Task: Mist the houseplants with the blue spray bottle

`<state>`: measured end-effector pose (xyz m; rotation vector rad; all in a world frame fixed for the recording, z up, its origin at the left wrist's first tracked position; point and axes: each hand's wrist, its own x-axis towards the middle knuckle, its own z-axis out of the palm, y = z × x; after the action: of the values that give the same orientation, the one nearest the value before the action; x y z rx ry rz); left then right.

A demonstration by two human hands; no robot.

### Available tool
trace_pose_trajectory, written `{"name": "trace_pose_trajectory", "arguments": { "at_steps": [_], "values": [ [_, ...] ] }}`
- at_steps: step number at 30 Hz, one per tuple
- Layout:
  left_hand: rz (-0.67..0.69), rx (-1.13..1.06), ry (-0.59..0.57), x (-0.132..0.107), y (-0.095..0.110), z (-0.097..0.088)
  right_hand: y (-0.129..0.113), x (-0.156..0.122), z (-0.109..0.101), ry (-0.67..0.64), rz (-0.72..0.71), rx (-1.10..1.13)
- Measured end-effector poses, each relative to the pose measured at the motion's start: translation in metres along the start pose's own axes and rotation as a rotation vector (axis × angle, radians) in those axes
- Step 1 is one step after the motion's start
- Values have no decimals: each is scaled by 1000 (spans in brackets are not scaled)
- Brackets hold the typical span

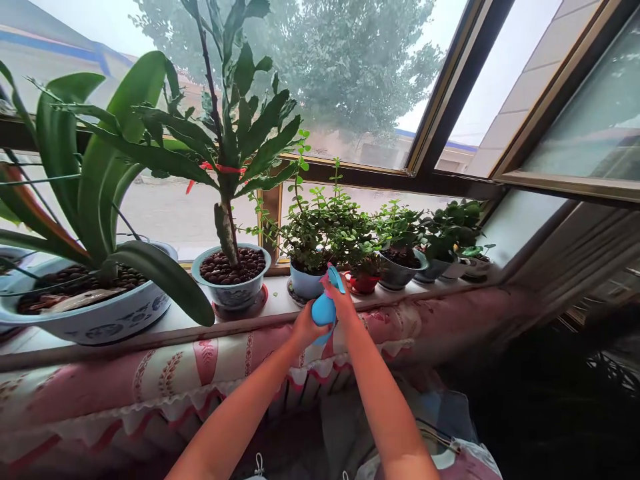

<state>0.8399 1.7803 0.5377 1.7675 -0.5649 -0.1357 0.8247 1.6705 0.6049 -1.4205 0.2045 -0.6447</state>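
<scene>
A blue plastic spray bottle [324, 310] is held up in front of the windowsill, with its pale blue trigger head [336, 279] tilted upward. My left hand [307, 327] wraps the lower body of the bottle. My right hand [340, 297] grips the neck and head from above. Both hands are just in front of a small-leaved green plant [320, 227] in a pale blue pot [304, 283]. A little to the right of the hands stands a small red pot [363, 285].
Along the white windowsill [175, 320] stand a wide blue-and-white basin [90, 320] with a broad-leaved plant, a potted plant in brown pebbles [233, 290], and several further pots at right. A pink patterned cloth [200, 367] hangs below the sill. Window glass and frames rise behind.
</scene>
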Motion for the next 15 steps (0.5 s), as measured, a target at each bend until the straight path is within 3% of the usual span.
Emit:
{"name": "trace_pose_trajectory", "arguments": {
  "at_steps": [5, 10, 15],
  "values": [
    [-4, -68, 40, -6, -4, 5, -2, 10, 5, -131, -13, -123],
    [-35, -151, 37, -5, -3, 6, 6, 17, 9, -93, -27, -147],
    [-87, -349, 0, -7, -9, -2, 4, 16, -3, -82, -33, -48]
  ]
}}
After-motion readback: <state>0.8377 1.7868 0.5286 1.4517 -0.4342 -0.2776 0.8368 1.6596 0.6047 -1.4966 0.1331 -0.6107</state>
